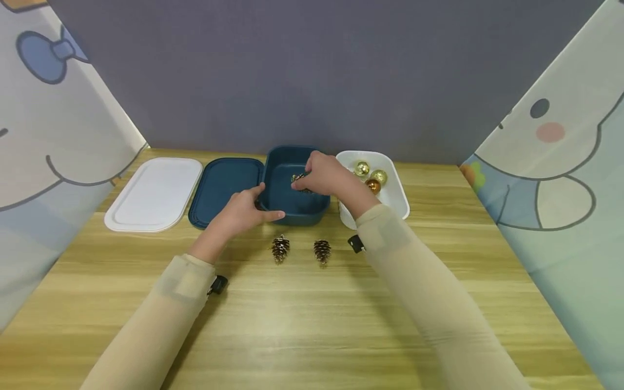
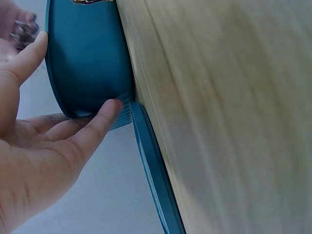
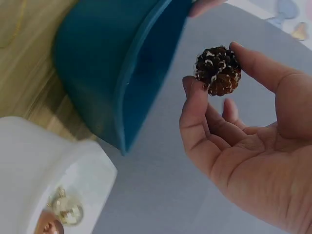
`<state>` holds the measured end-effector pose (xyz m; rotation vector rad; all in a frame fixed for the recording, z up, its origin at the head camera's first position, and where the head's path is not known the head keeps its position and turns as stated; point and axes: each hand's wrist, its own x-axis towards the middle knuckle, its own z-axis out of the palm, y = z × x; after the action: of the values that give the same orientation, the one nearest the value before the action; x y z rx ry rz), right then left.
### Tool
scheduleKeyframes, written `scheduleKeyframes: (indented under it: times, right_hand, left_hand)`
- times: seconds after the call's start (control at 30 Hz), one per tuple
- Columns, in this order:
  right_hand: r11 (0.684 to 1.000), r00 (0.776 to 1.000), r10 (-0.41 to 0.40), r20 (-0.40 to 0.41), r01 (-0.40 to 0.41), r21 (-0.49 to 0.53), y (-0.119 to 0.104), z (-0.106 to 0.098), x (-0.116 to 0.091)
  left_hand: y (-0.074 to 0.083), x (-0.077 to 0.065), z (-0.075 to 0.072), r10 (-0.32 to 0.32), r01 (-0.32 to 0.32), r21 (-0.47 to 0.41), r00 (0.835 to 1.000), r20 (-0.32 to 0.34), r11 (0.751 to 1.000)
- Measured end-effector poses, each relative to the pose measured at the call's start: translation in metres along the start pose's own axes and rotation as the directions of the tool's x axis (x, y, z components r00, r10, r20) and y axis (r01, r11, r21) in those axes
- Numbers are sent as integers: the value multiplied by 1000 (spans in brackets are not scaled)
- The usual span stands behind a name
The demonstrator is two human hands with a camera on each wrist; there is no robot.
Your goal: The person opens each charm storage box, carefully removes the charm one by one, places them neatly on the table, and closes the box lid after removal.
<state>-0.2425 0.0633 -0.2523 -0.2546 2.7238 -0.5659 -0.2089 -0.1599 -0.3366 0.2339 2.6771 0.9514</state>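
Between thumb and fingertips, my right hand (image 1: 323, 173) pinches a brown pine cone (image 3: 218, 71) with pale tips. In the head view this cone overlaps the inside of a dark blue bin (image 1: 302, 220); the right wrist view shows it raised beyond the bin's rim. My left hand (image 1: 240, 211) rests at the bin's near left corner, thumb at the rim and extended fingers against the outer wall. Two more pine cones lie on the table in front of the bin, one on the left (image 1: 280, 248) and one on the right (image 1: 322, 251).
Right of the blue bin stands a white bin (image 1: 400, 199) containing shiny gold baubles (image 1: 378, 176) and a copper one (image 1: 372, 187). A dark blue lid (image 1: 225, 187) lies beside the blue bin's left side, with a white lid (image 1: 153, 195) farther left. A grey panel (image 1: 292, 70) rises behind.
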Motion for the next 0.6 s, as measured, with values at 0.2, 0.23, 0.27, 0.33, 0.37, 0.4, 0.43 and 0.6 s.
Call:
scheduleKeyframes:
  times: [0.2,0.23,0.27,0.33,0.37,0.4,0.43,0.6]
  right_hand:
    - [993,997,5,-81,5,120,25,-1,-47]
    - [993,996,6,-94,5,118,31,-2,-54]
    - [993,994,8,-105,4,120,35,-2,-60]
    - [992,992,16,-122,-1,127,45,-2,-71]
    - [992,991,20,-132,-3,125,49,-1,-75]
    - [992,990,21,-139,-4,124,54,0,-79]
    - [992,990,19,-143,-2,123,58,1,-83]
    - [995,985,15,-174,2,97,80,12,-97]
  left_hand:
    - [0,2,0,5,-5,-1,1000,-4,1000]
    - [0,1,0,4,-4,-2,1000,-4,1000]
    - [0,1,-1,6,-6,-3,1000,-5,1000]
    - [0,1,-1,10,-10,-2,1000,-5,1000]
    - [0,1,-1,12,-12,-2,1000,-3,1000]
    - [0,1,-2,12,-12,-2,1000,1,1000]
    - [0,1,-2,11,-11,-2,1000,5,1000]
    - [1,0,-2,12,-12,9,1000,6,1000]
